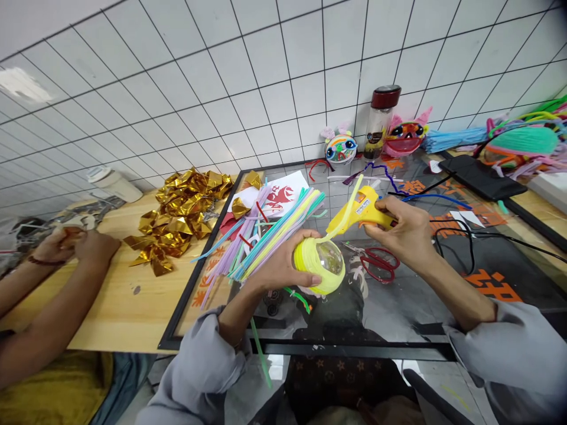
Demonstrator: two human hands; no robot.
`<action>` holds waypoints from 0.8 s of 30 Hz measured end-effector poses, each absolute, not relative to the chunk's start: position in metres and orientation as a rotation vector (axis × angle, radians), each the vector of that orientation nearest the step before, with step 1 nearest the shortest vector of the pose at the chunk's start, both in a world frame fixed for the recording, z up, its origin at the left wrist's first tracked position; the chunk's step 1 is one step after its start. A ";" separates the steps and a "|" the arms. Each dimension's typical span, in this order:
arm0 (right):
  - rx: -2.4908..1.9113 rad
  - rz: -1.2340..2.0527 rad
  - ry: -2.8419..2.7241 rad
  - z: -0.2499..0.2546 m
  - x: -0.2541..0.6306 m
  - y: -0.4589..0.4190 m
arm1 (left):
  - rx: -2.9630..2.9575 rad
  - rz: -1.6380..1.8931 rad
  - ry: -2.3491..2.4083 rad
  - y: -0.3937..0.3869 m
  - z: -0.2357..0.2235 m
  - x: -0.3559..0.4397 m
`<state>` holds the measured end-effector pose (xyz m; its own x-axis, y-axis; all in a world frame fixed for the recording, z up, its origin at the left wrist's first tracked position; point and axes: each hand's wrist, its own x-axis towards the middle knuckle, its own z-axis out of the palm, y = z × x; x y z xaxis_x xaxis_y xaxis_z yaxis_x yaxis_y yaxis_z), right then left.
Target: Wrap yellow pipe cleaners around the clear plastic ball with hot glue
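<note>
My left hand [278, 264] is closed around a clear ball [325, 261] partly wrapped in yellow pipe cleaner, held above a glass-topped work surface [398, 307]. My right hand [405, 227] grips a yellow glue gun [357, 212] whose nozzle points down-left at the top of the ball. A loose yellow pipe cleaner strand [352, 203] rises from the ball past the gun. Both sleeves are grey.
Pastel pipe cleaners [270, 233] lie fanned left of the ball. Red scissors [378, 262] lie under my right hand. Gold foil shapes [181, 218] pile on the wooden table. Another person's hands [73, 245] work at far left. A jar [381, 121], fuzzy masks, a black phone [481, 177] and cables stand behind.
</note>
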<state>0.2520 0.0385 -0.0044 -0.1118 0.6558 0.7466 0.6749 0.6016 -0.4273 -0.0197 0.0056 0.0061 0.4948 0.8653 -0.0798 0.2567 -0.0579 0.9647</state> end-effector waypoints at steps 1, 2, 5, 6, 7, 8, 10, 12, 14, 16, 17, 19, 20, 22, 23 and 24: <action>-1.088 -0.029 -1.801 -0.005 0.252 0.039 | 1.594 0.666 0.992 0.006 0.006 -0.020; -1.091 -0.027 -1.798 -0.006 0.251 0.039 | 1.598 0.669 0.993 0.006 0.006 -0.019; -1.091 0.009 -1.799 -0.006 0.251 0.039 | 1.594 0.667 0.994 0.005 0.006 -0.019; -1.086 0.025 -1.806 -0.005 0.251 0.038 | 1.590 0.664 0.995 0.005 0.006 -0.019; -1.076 0.041 -1.817 -0.004 0.251 0.038 | 1.585 0.663 0.998 0.005 0.006 -0.019; -1.063 0.057 -1.830 -0.003 0.251 0.037 | 1.581 0.662 1.000 0.005 0.006 -0.019; -1.032 0.094 -1.862 -0.001 0.251 0.036 | 1.570 0.661 1.002 0.005 0.006 -0.020; -1.013 0.121 -1.892 0.001 0.251 0.034 | 1.562 0.657 0.999 0.005 0.006 -0.020; -1.008 0.136 -1.916 0.002 0.251 0.033 | 1.569 0.659 1.004 0.005 0.006 -0.020; -1.010 0.128 -1.918 0.002 0.252 0.033 | 1.587 0.654 1.017 0.005 0.006 -0.021; -1.013 0.118 -1.912 0.002 0.252 0.034 | 1.595 0.649 1.023 0.005 0.006 -0.021; -1.025 0.084 -1.888 0.000 0.253 0.035 | 1.598 0.641 1.025 0.005 0.006 -0.021; -1.039 0.064 -1.873 0.000 0.254 0.035 | 1.594 0.644 1.021 0.005 0.006 -0.021; -1.066 0.031 -1.845 -0.001 0.254 0.037 | 1.587 0.655 1.013 0.005 0.006 -0.020; -1.075 0.018 -1.836 -0.002 0.255 0.037 | 1.585 0.656 1.010 0.005 0.007 -0.020; -1.079 0.009 -1.833 -0.002 0.255 0.037 | 1.586 0.655 1.007 0.005 0.007 -0.020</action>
